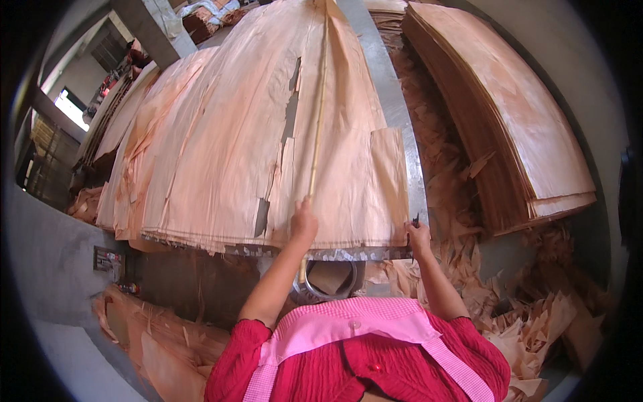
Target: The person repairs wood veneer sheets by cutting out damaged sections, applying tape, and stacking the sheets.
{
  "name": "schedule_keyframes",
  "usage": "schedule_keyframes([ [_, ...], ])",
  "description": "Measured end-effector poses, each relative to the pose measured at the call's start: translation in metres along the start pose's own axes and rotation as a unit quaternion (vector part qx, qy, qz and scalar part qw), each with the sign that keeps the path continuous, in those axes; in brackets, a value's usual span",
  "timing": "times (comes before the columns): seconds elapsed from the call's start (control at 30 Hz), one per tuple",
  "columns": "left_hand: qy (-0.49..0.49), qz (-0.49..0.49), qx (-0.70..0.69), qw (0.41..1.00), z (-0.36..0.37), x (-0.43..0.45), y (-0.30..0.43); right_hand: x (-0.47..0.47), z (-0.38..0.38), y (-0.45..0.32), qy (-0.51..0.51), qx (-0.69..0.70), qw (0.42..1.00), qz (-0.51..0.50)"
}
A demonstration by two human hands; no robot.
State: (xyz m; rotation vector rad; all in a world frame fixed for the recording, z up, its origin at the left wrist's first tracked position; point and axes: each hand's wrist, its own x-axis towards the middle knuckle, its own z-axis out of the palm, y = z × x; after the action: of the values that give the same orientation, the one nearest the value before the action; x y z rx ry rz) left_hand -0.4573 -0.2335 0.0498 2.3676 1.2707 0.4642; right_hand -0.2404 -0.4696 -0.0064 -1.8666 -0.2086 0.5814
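Note:
My left hand (304, 222) is closed around a long thin bamboo stick (319, 125), which lies lengthwise over thin wood veneer sheets (216, 151). Its near end pokes out below the table edge. In my right hand (419, 238) is a small dark tool (415, 221), perhaps a knife; its lower part is mostly hidden by the fingers. That hand is at the near right corner of the veneer, beside the metal-topped table's bare strip (413, 171). A ragged split runs through the veneer left of the stick. A loose veneer piece (389, 176) lies along the right edge.
A tall veneer stack (532, 120) stands to the right, with veneer scraps (447, 176) heaped between it and the table. More scraps (532, 331) cover the floor at right. A round metal container (351, 279) is under the near edge. Another person (136, 55) is far left.

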Motion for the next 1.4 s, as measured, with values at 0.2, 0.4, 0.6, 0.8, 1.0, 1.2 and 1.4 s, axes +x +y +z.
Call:
schedule_keyframes([
  [0.2, -0.035, 0.073, 0.057, 0.995, 0.0, 0.004, 0.05, 0.005, 0.001, 0.005, -0.004, 0.014, 0.999, 0.028],
  [0.4, -0.04, 0.077, 0.123, 0.989, -0.009, 0.035, 0.045, 0.0, -0.003, -0.007, 0.009, -0.04, 0.999, 0.012],
  [0.6, -0.019, 0.128, 0.198, 0.972, -0.052, 0.08, 0.077, 0.004, 0.001, 0.005, 0.021, -0.03, 0.999, 0.01],
  [0.8, -0.04, 0.032, 0.16, 0.986, -0.014, 0.063, 0.008, -0.006, -0.006, 0.004, 0.007, -0.028, 0.999, -0.034],
  [1.0, -0.063, 0.069, 0.101, 0.991, -0.002, 0.04, -0.038, -0.027, -0.034, -0.026, 0.106, -0.123, 0.987, -0.015],
  [1.2, -0.174, 0.237, 0.179, 0.939, -0.01, -0.013, -0.041, -0.035, -0.005, 0.03, -0.078, -0.017, 0.996, -0.046],
  [1.4, -0.025, 0.206, -0.028, 0.978, -0.064, -0.091, -0.099, -0.068, 0.033, -0.028, -0.058, -0.178, 0.98, -0.061],
])
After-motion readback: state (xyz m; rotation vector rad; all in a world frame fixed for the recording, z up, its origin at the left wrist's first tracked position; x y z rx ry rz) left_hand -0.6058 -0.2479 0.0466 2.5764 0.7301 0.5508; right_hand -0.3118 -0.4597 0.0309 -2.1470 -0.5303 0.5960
